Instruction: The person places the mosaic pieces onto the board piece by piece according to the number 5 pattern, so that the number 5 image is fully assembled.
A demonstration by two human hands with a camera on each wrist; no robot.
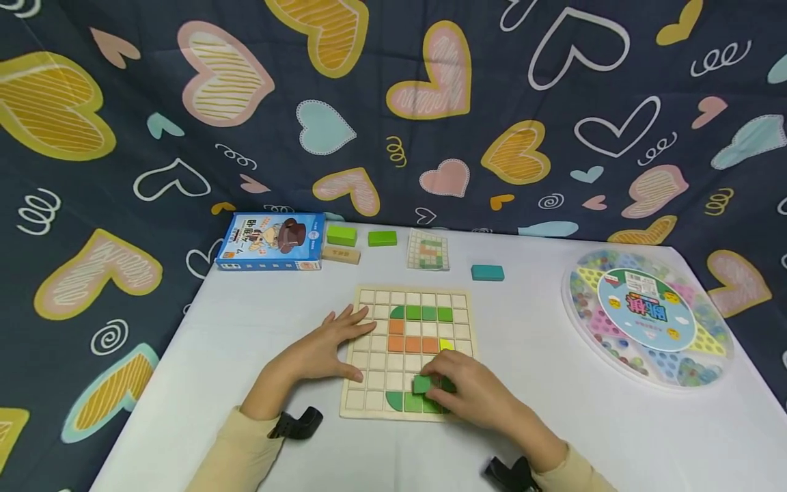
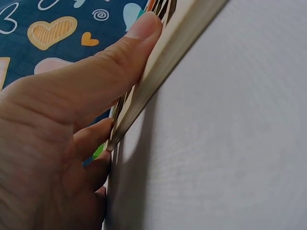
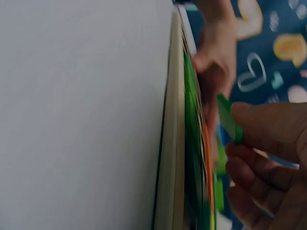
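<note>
A wooden grid board (image 1: 369, 403) lies on the white table, with green, orange and yellow tiles set in its squares. My right hand (image 1: 467, 389) pinches a small green tile (image 1: 421, 384) just above the board's lower rows; in the right wrist view the green tile (image 3: 229, 124) sits between thumb and fingers beside the board's edge (image 3: 170, 143). My left hand (image 1: 326, 348) lies flat with straight fingers on the board's left side. In the left wrist view the thumb (image 2: 115, 62) presses along the board's edge (image 2: 163, 62).
At the back stand a blue game box (image 1: 270, 240), two green blocks (image 1: 341, 235), a plain wooden block (image 1: 341, 255), a pattern card (image 1: 427, 249) and a teal block (image 1: 488, 272). A round marble game tray (image 1: 645, 318) sits at the right.
</note>
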